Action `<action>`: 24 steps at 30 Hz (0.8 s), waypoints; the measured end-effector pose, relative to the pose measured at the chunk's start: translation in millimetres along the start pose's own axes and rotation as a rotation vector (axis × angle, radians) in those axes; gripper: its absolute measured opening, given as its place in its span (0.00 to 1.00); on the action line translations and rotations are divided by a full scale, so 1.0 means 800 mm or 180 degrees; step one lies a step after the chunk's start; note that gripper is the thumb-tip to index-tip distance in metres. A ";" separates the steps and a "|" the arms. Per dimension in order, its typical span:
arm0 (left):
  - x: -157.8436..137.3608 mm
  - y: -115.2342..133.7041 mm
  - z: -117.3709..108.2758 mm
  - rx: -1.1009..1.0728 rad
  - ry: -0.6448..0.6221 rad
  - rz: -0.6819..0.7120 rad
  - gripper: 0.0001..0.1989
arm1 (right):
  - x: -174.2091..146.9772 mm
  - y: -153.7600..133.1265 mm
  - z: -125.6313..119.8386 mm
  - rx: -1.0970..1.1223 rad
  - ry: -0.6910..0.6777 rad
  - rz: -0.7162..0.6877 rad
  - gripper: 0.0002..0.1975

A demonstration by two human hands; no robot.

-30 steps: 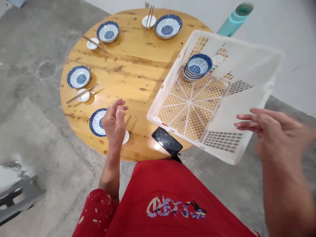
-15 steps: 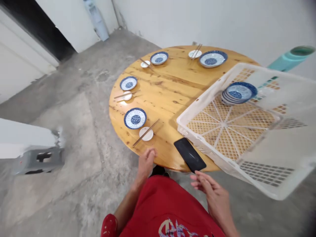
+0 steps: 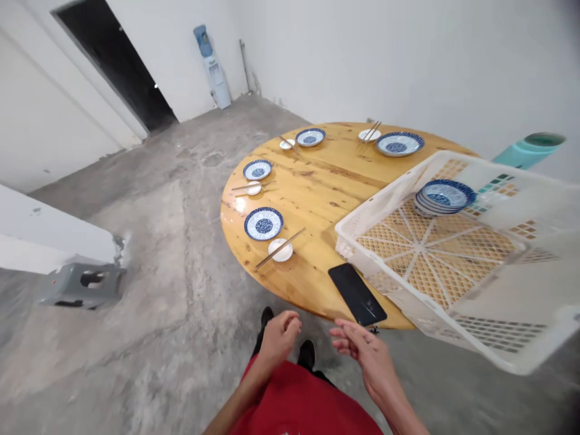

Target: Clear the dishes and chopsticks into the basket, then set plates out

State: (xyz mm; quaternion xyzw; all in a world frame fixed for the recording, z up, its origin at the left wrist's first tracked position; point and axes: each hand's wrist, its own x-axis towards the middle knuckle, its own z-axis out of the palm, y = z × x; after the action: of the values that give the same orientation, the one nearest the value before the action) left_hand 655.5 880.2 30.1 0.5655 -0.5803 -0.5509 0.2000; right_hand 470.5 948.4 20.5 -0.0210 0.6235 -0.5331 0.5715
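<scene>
My left hand (image 3: 281,333) is in front of the table edge with its fingers curled in and nothing seen in them. My right hand (image 3: 360,345) is beside it, empty, fingers loosely stretched and apart, close to the near end of a black phone (image 3: 357,294). The phone lies flat on the round wooden table (image 3: 312,284). The closest setting is a blue-and-white plate (image 3: 263,224) with a small white saucer (image 3: 281,250) and chopsticks (image 3: 296,235) across it. A white plastic basket (image 3: 347,232) holds several stacked blue-and-white bowls (image 3: 441,196).
Further plates (image 3: 257,170), (image 3: 310,137), (image 3: 400,144) with saucers and chopsticks line the table's far rim. A turquoise cylinder (image 3: 525,154) rises behind the basket. A grey stool (image 3: 84,285) stands on the left floor, and a water dispenser (image 3: 216,78) by the wall.
Both hands have drawn closer together; my left hand has come off the table edge towards my body. The view has tilted up and left. The tableware, phone and basket stay put.
</scene>
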 end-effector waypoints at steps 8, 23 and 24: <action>0.034 -0.013 -0.085 -0.0443 0.0132 0.0072 0.16 | 0.012 0.004 0.085 -0.0091 0.0139 -0.0089 0.28; 0.165 -0.091 -0.442 -0.0361 0.0430 -0.0179 0.24 | 0.058 0.063 0.488 -0.0368 -0.0732 0.0073 0.27; 0.176 -0.087 -0.452 -0.0357 0.0385 -0.0182 0.25 | 0.064 0.062 0.496 -0.0354 -0.0639 0.0069 0.26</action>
State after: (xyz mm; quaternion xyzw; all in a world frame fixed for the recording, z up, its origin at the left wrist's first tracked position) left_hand 955.4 625.0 27.8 0.6019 -0.5190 -0.5529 0.2502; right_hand 773.5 683.5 38.9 -0.0992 0.5919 -0.4867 0.6348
